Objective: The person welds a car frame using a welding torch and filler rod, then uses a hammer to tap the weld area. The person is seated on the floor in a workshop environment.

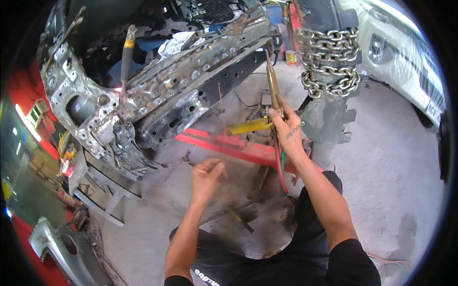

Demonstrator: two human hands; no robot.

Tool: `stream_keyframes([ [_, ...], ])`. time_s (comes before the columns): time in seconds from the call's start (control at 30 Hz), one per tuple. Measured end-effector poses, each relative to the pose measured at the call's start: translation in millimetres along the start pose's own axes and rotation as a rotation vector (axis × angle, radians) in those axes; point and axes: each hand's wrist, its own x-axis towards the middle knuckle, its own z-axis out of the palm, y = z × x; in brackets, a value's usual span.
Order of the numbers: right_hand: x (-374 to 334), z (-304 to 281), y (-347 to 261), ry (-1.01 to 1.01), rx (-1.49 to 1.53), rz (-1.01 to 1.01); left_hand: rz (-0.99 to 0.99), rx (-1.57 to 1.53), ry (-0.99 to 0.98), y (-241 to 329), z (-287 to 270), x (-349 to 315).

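My right hand is wrapped round a brass gas torch, whose long nozzle points up toward the end of a bare metal car frame rail. A red hose and a green hose run down from the torch's lower end. My left hand is closed, thumb and fingers pinched together, below the rail. A thin rod rises above it in front of a black perforated beam; the stretch nearest my fingers is blurred. A hammer-like tool with a dark grip stands upright against the rail.
A red steel bar crosses low beneath the rail, near a yellow lever. Heavy chain wraps a metal post at right. A plastic-covered white vehicle stands beyond. At left are a metal stand and a silver fender.
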Motion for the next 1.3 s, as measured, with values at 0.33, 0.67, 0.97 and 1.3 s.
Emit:
stream_keyframes([
  [0.33,77.2,7.2,40.0,-0.045,0.352,0.046,0.220,0.556,0.118,62.5,28.0,116.3],
  [0.67,128.4,-30.6,66.1,-0.145,0.584,0.126,0.165,0.731,0.146,54.7,50.8,218.7],
  [0.97,130.2,-34.2,83.5,-0.206,0.802,0.166,-0.030,0.556,0.216,39.0,35.2,209.9],
  [1.3,133.1,-23.3,91.4,-0.193,0.889,0.183,0.209,0.836,0.263,89.2,49.1,258.6],
])
